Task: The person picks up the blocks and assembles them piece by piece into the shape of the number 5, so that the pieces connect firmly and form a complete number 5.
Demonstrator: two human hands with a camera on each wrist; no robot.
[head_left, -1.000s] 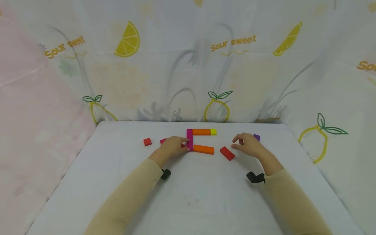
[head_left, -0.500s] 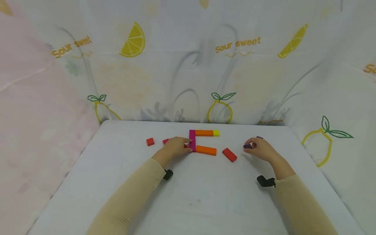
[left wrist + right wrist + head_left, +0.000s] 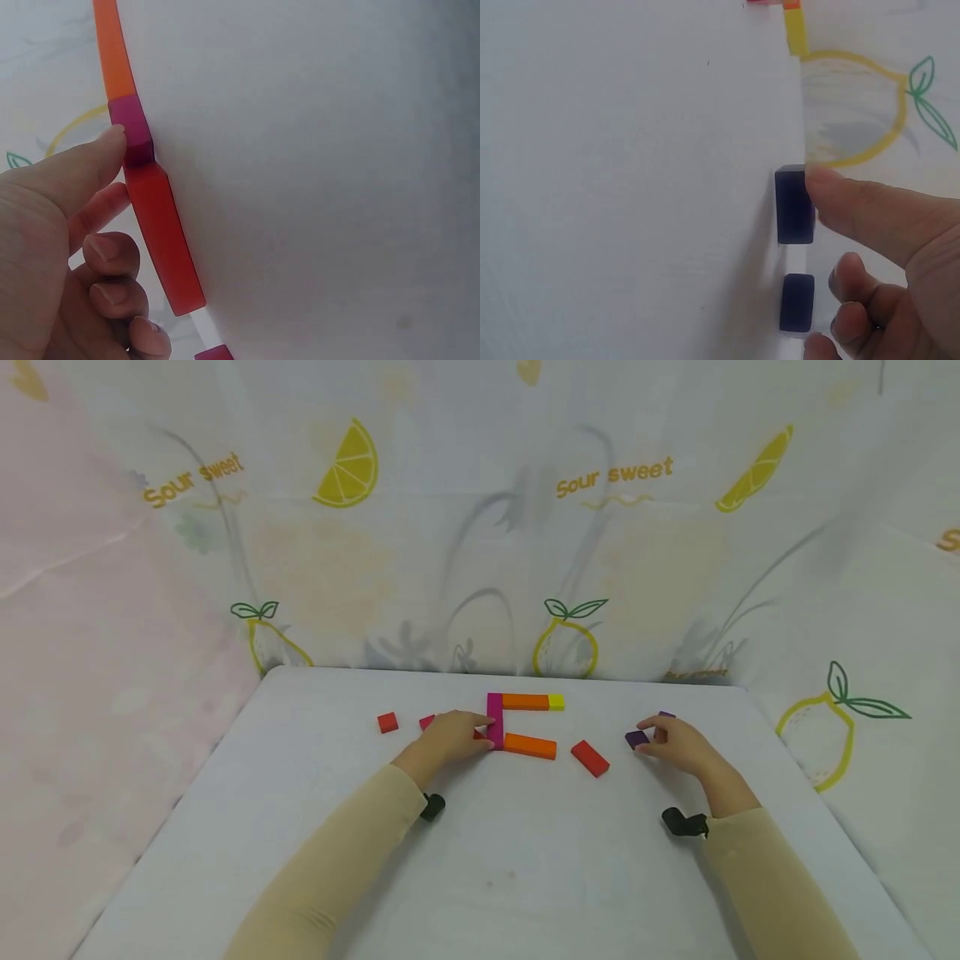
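My left hand [image 3: 450,737] rests its thumb and index finger on the long magenta block [image 3: 494,710], which stands crosswise to two orange blocks [image 3: 529,746]. In the left wrist view the thumb lies on that magenta block [image 3: 129,120], and a red block [image 3: 166,240] abuts its end. At the right, my right hand [image 3: 678,745] pinches a dark purple block [image 3: 637,739] between thumb and index finger, low at the table. A second purple block [image 3: 797,302] lies beside the curled fingers in the right wrist view. The far orange block ends at a yellow cube [image 3: 556,702].
A loose red block [image 3: 590,758] lies angled between the orange blocks and my right hand. Left of my left hand are a red cube [image 3: 387,722] and a partly hidden pink block [image 3: 427,722]. A lemon-print cloth [image 3: 450,527] hangs behind the white table [image 3: 525,877].
My right hand has moved right, and a dark purple block now shows at its fingertips, slightly lower than half a second ago. The left hand stays at the magenta block. The head view shifts slightly.
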